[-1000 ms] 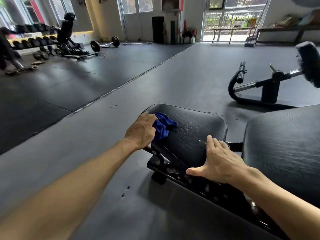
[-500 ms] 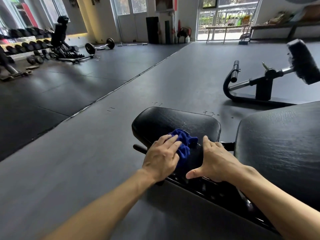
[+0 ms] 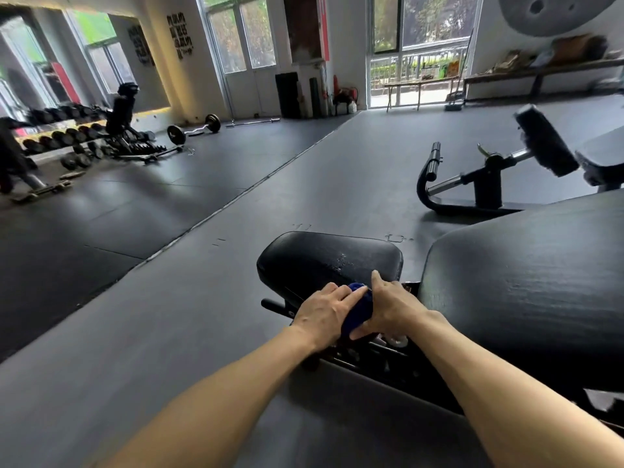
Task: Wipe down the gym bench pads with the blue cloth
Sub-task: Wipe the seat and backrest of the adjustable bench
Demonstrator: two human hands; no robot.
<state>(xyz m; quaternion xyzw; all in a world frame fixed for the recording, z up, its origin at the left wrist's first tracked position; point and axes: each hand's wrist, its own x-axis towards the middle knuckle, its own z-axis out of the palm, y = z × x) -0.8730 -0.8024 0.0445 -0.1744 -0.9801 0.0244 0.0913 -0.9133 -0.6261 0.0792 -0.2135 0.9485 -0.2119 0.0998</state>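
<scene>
Both hands sit together at the near edge of the seat pad [image 3: 324, 261]. The left hand [image 3: 324, 314] presses the bunched cloth [image 3: 358, 310] down, fingers laid flat over it; the right hand [image 3: 393, 307] rests spread on the pad, touching the cloth from the other side, one finger pointing forward. So the cloth is wedged between them, with the left doing the wiping. Ahead lies the unwiped stretch: droplets [image 3: 344, 260] glint just past the fingertips, the pad running away and to the left. The big back pad [image 3: 526, 285] waits on the right, nearer the right hand.
</scene>
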